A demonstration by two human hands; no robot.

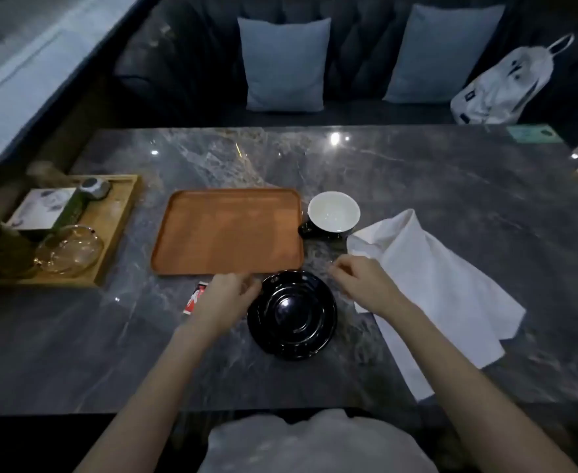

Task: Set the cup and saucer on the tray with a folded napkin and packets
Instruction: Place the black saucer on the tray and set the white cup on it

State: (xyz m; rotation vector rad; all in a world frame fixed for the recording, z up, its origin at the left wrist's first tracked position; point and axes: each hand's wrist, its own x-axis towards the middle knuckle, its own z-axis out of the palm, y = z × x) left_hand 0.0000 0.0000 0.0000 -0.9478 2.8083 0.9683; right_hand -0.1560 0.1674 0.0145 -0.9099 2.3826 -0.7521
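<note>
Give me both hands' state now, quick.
Left hand: fingers loosely curled at the saucer rim; grip cannot be told.
Right hand: loosely curled, holding nothing visible.

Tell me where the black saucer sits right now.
In the head view the black saucer lies on the marble table, just in front of the wooden tray at its right corner, between the left hand and right hand.

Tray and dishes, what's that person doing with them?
A person is getting a coffee tray ready. Both hands reach down to the black saucer on the table, the left hand at its left edge and the right hand near its right. The wooden tray holds nothing yet. The cup, the unfolded white napkin and a red packet lie beside it.
</note>
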